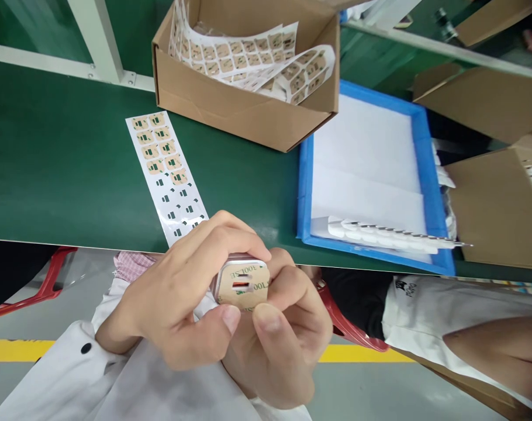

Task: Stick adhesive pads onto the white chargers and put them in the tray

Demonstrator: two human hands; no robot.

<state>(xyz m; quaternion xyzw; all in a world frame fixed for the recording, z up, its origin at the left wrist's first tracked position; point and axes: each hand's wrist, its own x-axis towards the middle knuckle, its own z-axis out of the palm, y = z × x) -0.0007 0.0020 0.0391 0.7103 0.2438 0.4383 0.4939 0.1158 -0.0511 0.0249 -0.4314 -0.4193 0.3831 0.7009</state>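
A small rounded-square part [243,285] with a tan adhesive sticker on its face is held between my two hands, near the table's front edge. My left hand [182,292] wraps its fingers over the top and left of the part, thumb at its lower left. My right hand [287,327] pinches the right side and lower corner between thumb and bent fingers. Slots show in the middle of the sticker. Just beyond my left hand lies a white sticker sheet [167,175], with tan stickers on its far half and bare backing on the near half.
A cardboard box [244,117] holding sticker sheets stands at the back. Right of it is a blue tray [305,193] with white parts lined along its near side. More cardboard boxes [503,204] are at far right. Another person's arm [498,351] is at lower right.
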